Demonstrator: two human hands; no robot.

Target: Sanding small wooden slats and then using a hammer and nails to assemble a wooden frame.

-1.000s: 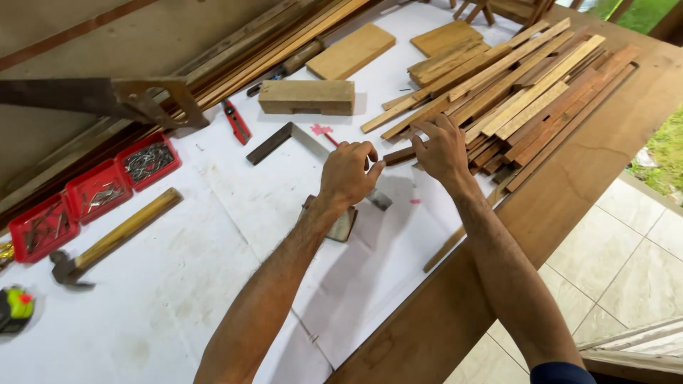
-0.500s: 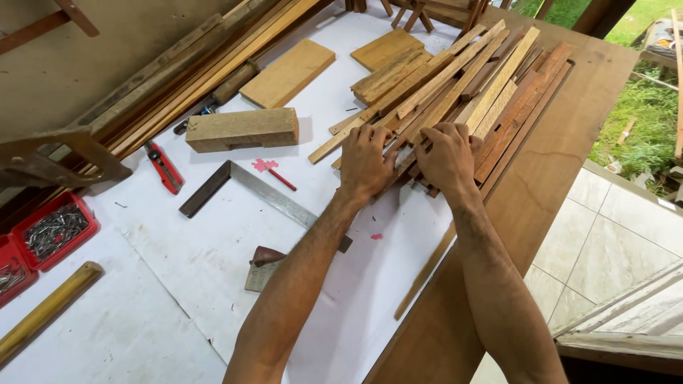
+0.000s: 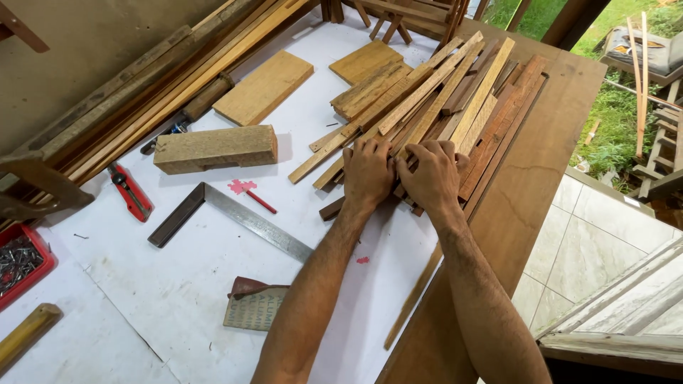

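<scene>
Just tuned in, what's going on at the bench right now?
A person has both hands on a pile of thin wooden strips on the white-covered workbench. The left hand and right hand press side by side on the strips' near ends. A steel square, wood block and red cutter lie untouched to the left.

The near ends of several wooden strips [image 3: 455,107] lie hidden under the left hand [image 3: 368,173] and the right hand [image 3: 432,178]. At the worktop's [image 3: 178,306] left edge, the red tray of nails [image 3: 21,263] and a yellow handle [image 3: 25,334] are cut off by the frame. The markings on the steel square [image 3: 235,217] are too small to read.
</scene>
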